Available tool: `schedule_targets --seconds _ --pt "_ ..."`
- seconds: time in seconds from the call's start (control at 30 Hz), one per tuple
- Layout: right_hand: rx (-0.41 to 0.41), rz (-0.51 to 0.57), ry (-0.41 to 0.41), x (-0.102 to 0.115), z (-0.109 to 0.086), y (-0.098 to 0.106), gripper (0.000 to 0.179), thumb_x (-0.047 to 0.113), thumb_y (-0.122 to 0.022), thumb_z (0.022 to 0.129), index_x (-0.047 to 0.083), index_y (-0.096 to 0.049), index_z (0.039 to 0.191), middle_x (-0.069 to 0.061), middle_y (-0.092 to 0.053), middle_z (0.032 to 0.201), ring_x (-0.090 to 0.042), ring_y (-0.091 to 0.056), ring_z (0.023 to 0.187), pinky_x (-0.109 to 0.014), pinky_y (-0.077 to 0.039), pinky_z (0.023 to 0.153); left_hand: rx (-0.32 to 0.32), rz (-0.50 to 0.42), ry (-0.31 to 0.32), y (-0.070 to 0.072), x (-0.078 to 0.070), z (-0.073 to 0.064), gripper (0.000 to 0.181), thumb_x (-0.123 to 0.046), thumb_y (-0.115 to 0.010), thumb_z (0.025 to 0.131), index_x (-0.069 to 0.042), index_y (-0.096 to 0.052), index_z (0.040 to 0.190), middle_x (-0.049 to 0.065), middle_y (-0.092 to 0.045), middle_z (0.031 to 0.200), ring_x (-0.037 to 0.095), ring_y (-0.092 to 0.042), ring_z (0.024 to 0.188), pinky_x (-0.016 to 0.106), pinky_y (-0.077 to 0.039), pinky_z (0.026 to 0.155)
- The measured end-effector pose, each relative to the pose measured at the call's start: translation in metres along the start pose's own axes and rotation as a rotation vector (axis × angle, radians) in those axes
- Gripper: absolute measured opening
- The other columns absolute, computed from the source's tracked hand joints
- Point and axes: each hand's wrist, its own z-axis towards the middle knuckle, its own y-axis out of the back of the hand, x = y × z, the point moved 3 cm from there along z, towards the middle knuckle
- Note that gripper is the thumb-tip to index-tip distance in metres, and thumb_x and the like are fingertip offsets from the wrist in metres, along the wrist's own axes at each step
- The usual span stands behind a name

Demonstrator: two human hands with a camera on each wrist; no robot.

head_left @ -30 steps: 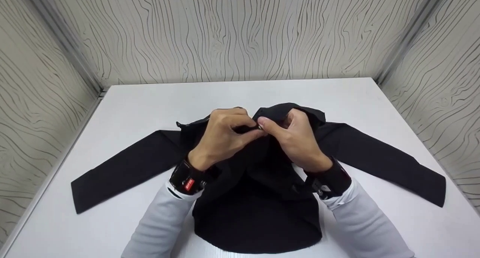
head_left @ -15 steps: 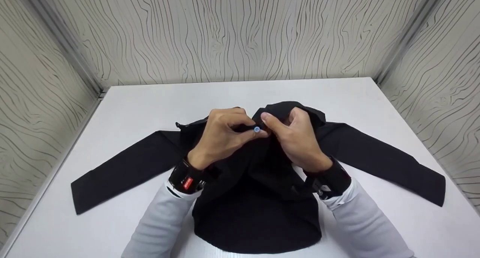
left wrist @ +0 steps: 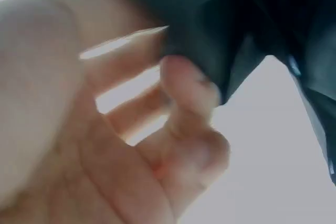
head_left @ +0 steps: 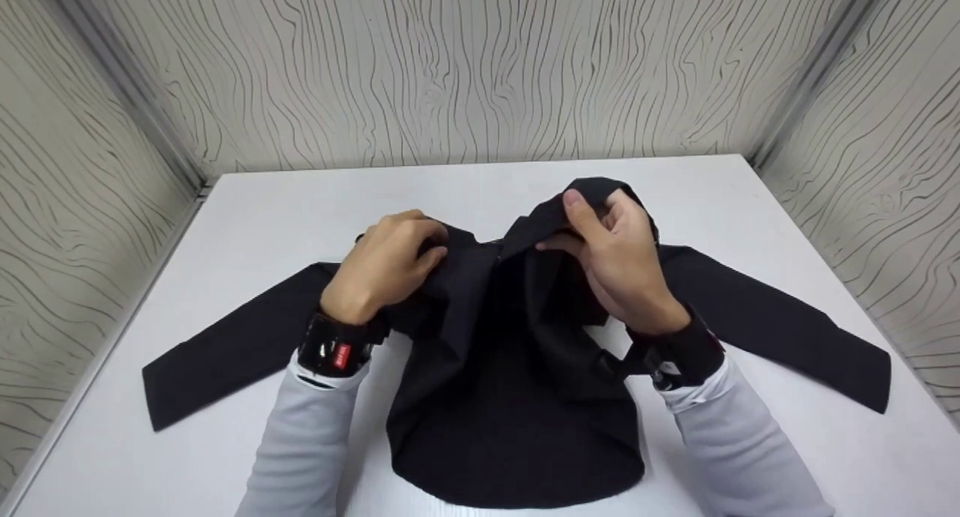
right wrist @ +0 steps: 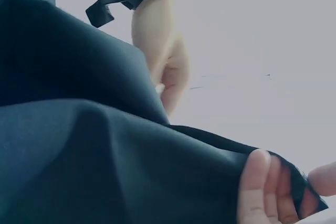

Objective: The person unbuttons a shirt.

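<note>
A black long-sleeved shirt point(head_left: 517, 442) lies spread on the table with its front open. My left hand point(head_left: 390, 262) grips the front edge on the left side. In the left wrist view, its thumb point(left wrist: 186, 85) presses the dark cloth against the fingers. On the other side, my right hand point(head_left: 619, 266) pinches the upper edge by the collar, thumb on top and fingers beneath, lifting it off the table. The right wrist view shows the right hand's fingers point(right wrist: 254, 187) at the cloth's edge. Part of the collar is hidden behind the hands.
The shirt's left sleeve point(head_left: 232, 352) and right sleeve point(head_left: 780, 329) stretch outward across the white table point(head_left: 315, 194). Patterned panels point(head_left: 480, 67) wall the table at the back and both sides. Each wrist carries a black strap point(head_left: 334, 344).
Both hands have moved apart, the left one leftward and the right one up and rightward, spreading the shirt's front. A small round blue thing seen between the fingers is no longer visible.
</note>
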Motion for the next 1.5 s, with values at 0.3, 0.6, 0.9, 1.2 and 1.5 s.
schedule_targets --seconds 0.3,0.6,0.9,1.2,1.5 --pt "0.026 -0.043 0.005 0.000 0.001 -0.001 0.024 0.011 -0.061 0.103 -0.008 -0.050 0.113 -0.030 -0.065 0.106 -0.045 -0.067 0.099 -0.059 -0.054 0.087 0.105 -0.149 -0.110 -0.025 -0.042 0.006 0.023 -0.033 -0.053 0.107 -0.021 -0.070 0.096 -0.012 -0.063 0.082 0.006 -0.060 0.073 0.029 -0.051 0.069" --pt "-0.001 -0.051 0.034 0.001 0.003 0.005 0.025 0.011 -0.058 0.105 -0.008 -0.047 0.116 -0.032 -0.062 0.109 -0.047 -0.066 0.104 -0.060 -0.052 0.092 0.029 -0.266 -0.085 -0.023 -0.037 0.007 0.025 -0.035 -0.065 0.102 -0.022 -0.070 0.081 -0.014 -0.061 0.072 0.005 -0.056 0.064 0.027 -0.047 0.062" --pt "0.000 0.068 -0.063 0.000 0.002 0.002 0.027 0.018 -0.062 0.104 -0.004 -0.053 0.116 -0.029 -0.070 0.101 -0.046 -0.070 0.097 -0.062 -0.054 0.085 -0.419 -0.265 -0.278 0.007 -0.049 0.000 0.018 -0.019 -0.070 0.099 -0.012 -0.075 0.083 -0.006 -0.060 0.073 0.006 -0.052 0.062 0.025 -0.043 0.057" --pt "0.197 0.014 -0.233 -0.011 -0.009 -0.016 0.029 0.017 -0.066 0.102 -0.012 -0.063 0.107 -0.027 -0.068 0.101 -0.033 -0.069 0.093 -0.048 -0.059 0.081 -0.391 -0.287 -0.423 0.004 -0.063 -0.001 0.015 -0.015 -0.067 0.101 -0.008 -0.075 0.090 -0.003 -0.061 0.079 0.007 -0.054 0.067 0.024 -0.045 0.061" --pt "0.173 0.000 -0.139 -0.015 -0.008 -0.016 0.017 0.003 -0.064 0.100 -0.014 -0.062 0.100 -0.021 -0.062 0.089 -0.028 -0.059 0.083 -0.034 -0.052 0.071 -0.323 -0.303 -0.438 -0.001 -0.060 0.002 0.013 -0.012 -0.067 0.100 -0.008 -0.077 0.092 -0.003 -0.063 0.079 0.006 -0.054 0.067 0.024 -0.045 0.061"
